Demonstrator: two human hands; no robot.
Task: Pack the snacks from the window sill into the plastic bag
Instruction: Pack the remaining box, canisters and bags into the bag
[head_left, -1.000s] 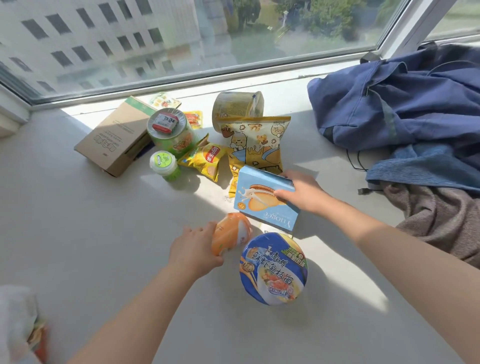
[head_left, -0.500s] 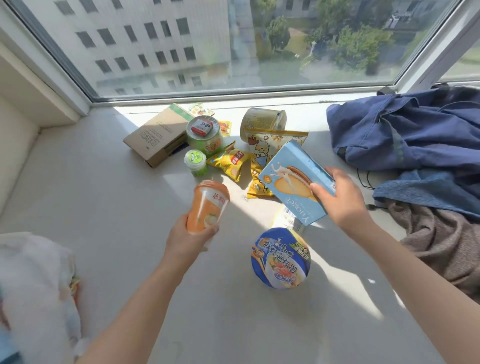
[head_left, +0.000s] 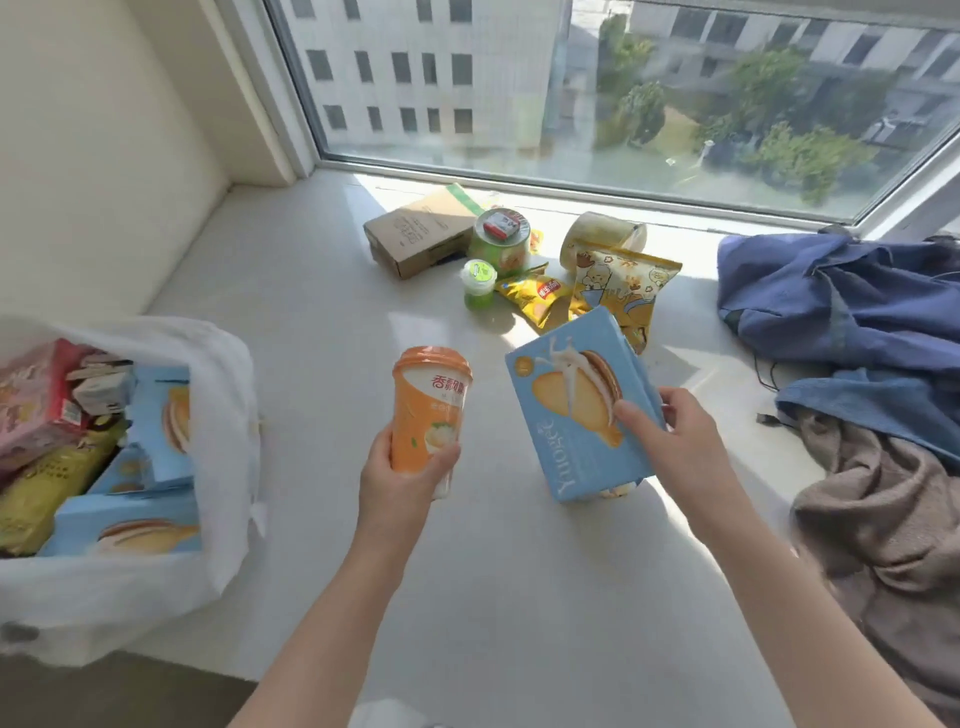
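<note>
Your left grip (head_left: 400, 478) holds the orange cup (head_left: 428, 415) upright; your right grip (head_left: 675, 441) holds the blue biscuit box (head_left: 576, 410), tilted, at its 3 o'clock. The white plastic bag (head_left: 223, 467) gapes at 9 o'clock, part-filled; remaining snacks (head_left: 535, 296) cluster on the window sill (head_left: 311, 312) at 12 o'clock.

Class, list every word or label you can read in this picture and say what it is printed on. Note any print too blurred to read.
"香飘飘": red characters on the orange cup, held in the left hand.
"Yuo...": down the blue biscuit box, held in the right hand; remaining letters unclear.
Too blurred to read: print on the cardboard box, the yellow packet with its red logo, and the packs in the plastic bag.
</note>
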